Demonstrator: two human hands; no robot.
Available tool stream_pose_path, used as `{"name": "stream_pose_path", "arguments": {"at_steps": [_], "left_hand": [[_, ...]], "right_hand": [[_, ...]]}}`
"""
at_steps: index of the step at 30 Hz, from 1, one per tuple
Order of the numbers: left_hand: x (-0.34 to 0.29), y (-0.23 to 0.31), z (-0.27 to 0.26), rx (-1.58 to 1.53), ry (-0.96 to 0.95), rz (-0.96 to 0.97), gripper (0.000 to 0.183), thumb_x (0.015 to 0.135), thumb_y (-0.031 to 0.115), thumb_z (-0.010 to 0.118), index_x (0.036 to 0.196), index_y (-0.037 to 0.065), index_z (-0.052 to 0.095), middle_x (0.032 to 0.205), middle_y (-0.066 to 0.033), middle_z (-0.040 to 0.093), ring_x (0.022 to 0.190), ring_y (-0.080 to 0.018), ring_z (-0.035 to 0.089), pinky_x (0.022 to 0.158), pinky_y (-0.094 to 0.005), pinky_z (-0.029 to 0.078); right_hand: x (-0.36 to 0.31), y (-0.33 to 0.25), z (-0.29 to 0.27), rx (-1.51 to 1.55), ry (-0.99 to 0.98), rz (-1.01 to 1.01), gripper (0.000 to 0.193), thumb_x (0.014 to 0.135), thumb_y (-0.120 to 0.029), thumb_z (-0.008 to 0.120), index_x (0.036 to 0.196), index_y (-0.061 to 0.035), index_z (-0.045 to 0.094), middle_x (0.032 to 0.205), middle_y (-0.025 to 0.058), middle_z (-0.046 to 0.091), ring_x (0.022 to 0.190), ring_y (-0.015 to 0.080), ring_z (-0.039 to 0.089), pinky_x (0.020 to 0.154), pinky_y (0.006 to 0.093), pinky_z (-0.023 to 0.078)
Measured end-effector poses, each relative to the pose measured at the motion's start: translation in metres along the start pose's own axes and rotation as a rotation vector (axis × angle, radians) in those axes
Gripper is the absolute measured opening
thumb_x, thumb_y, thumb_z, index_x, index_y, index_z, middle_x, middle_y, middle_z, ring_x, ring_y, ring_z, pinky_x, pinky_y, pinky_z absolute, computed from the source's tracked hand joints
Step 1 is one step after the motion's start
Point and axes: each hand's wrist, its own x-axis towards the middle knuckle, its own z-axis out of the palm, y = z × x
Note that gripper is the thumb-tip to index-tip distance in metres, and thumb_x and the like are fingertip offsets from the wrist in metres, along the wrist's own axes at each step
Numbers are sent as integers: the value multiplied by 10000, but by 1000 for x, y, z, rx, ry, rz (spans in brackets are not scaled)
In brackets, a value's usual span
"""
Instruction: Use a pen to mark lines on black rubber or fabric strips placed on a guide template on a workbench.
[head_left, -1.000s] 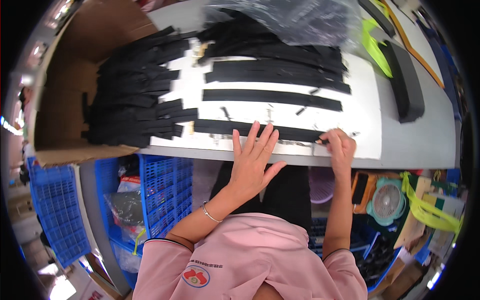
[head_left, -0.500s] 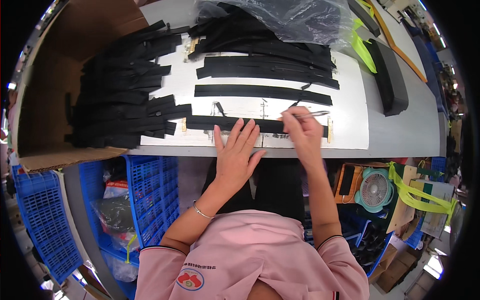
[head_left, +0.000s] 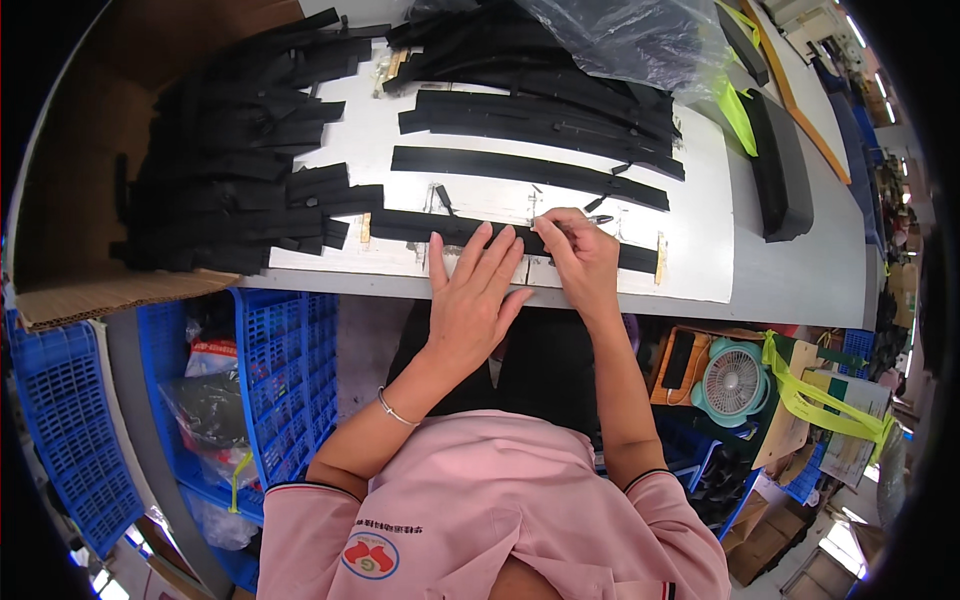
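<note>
Pile (head_left: 230,170): black lengths spilling from the box (head_left: 65,170), at 10 o'clock from my left hand (head_left: 475,290).
Left hand: fingers spread, pressing the strip (head_left: 400,226), grasping nothing.
Strip: black, flat on the white board (head_left: 700,240), under my fingertips at 12 o'clock.
Right hand (head_left: 583,265): at 3 o'clock from my left, fingers pinching 1 pen (head_left: 601,219).
Change: it came from the strip's 3 o'clock end to near mid-strip; the pen work seems there now.
</note>
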Motion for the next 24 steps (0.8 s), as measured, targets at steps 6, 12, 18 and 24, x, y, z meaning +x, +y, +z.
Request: {"name": "stream_pose_path", "arguments": {"at_steps": [6,12,18,24], "left_hand": [[0,0,1,3,2,-3,550,936,290,731,1409,41,604,1487,-68,556,1426,-285,468,1209,-670,166],[0,1,1,1,10,-2,548,926,271,738,1406,40,608,1489,-68,555,1425,-284,468,1209,-666,160],[1,1,1,1,8,-14,544,922,268,741,1402,44,617,1489,-68,558,1431,-281,465,1216,-660,155],[-2,0,-5,-11,-5,-19,572,935,299,734,1435,59,596,1516,-81,541,1460,-297,436,1219,-665,146]], "right_hand": [[0,-6,-1,-126,-4,-21,174,951,-118,731,916,52,724,855,70,752,607,126,655,579,268,487],[-4,3,-12,-29,-137,-24,122,961,-88,730,952,33,747,749,31,725,647,54,617,592,217,471],[-3,9,-9,-156,-143,-184,123,943,-75,737,883,31,749,753,50,736,653,55,631,594,227,479],[-4,3,-12,146,-95,88,109,926,-80,739,861,8,744,764,55,754,628,88,664,571,254,484]]}}
